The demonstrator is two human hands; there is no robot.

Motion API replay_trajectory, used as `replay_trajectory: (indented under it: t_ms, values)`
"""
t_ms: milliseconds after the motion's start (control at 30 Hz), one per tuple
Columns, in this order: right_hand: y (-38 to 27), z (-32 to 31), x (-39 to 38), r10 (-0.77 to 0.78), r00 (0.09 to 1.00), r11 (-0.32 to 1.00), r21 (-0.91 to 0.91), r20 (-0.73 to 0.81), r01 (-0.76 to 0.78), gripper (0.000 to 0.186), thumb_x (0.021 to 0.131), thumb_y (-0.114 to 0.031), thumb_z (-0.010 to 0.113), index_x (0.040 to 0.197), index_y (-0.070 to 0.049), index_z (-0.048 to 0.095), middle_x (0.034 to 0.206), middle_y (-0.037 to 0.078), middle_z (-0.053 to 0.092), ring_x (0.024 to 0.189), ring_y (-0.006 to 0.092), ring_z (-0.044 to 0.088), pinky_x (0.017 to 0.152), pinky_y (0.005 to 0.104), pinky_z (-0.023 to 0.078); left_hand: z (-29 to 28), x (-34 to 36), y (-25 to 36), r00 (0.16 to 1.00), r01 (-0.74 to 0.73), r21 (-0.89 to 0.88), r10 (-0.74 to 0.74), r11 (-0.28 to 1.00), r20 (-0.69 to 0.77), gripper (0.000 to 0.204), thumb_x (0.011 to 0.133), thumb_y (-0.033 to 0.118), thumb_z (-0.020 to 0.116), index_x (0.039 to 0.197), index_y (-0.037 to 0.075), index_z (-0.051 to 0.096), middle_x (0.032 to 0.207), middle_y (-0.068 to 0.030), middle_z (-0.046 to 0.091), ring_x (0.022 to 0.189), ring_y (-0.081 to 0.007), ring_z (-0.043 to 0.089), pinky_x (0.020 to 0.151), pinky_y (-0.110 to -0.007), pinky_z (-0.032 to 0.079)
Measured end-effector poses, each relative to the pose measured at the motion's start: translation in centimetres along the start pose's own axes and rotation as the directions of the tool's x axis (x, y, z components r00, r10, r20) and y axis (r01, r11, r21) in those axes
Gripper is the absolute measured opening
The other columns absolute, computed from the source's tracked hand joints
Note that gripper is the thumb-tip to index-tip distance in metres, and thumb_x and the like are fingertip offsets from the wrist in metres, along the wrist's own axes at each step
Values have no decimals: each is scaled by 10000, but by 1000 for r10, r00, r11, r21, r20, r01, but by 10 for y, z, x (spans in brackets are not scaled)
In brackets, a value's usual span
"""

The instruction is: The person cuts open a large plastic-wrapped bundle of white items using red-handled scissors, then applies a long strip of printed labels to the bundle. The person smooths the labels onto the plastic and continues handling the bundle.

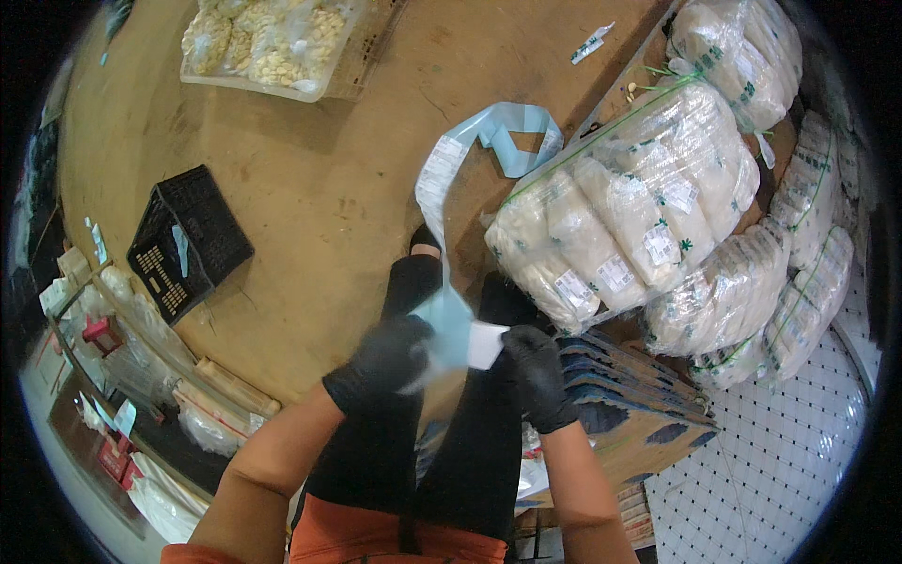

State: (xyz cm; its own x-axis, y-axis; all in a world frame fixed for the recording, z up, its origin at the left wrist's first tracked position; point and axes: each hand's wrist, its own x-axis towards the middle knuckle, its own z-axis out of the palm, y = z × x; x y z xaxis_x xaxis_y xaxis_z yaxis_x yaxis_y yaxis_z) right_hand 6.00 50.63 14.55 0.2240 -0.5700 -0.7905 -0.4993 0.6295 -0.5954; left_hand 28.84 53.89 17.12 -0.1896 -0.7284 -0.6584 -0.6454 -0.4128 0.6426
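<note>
Black gloves cover both of my hands, which are held close together in front of my legs. My left hand point(383, 359), a little smeared by motion, grips a light blue label strip point(443, 169). From there the strip runs up and away, printed white labels along part of it, and its far end loops beside a large clear bag of white packs. Between the fingertips of my right hand point(538, 371) is a white label point(486, 345), its left edge at or against the blue strip. Whether the label is fully off the strip I cannot tell.
The big bag of labelled packs point(648, 202) lies at the right, with more wrapped packs point(728, 282) behind it. A black crate point(202, 235) stands on the brown floor at the left. At the top, a pale crate point(291, 89) holds bagged pale pieces. Cluttered shelving point(141, 329) lines the left.
</note>
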Motion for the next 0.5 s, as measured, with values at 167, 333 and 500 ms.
replay_trajectory:
  t_ms: [167, 333, 500]
  values:
    - [40, -48, 7, -62, 901, 997, 15, -430, 76, 123, 807, -135, 545, 783, -21, 585, 715, 37, 550, 661, 111, 470, 617, 264, 394, 16, 38, -16, 991, 132, 389, -112, 912, -73, 245, 751, 122, 515, 991, 74, 514, 681, -125, 582, 579, -262, 583, 490, -371, 449]
    - [36, -52, 35, -285, 649, 952, -285, -705, 108, 109, 785, -95, 588, 791, 14, 584, 735, 65, 568, 689, 132, 493, 660, 286, 411, 126, 130, -16, 890, -428, 437, 452, 791, 52, 392, 781, 111, 452, 1173, 116, 454, 639, -90, 584, 525, -235, 571, 456, -336, 443]
    - [46, -45, 52, -282, 665, 941, -335, -691, 52, 101, 762, -85, 605, 799, 7, 586, 764, 85, 599, 698, 161, 542, 665, 285, 432, 142, 193, -33, 914, -397, 436, 392, 807, 107, 328, 798, 112, 431, 1120, 85, 486, 805, -147, 594, 698, -286, 593, 593, -414, 461]
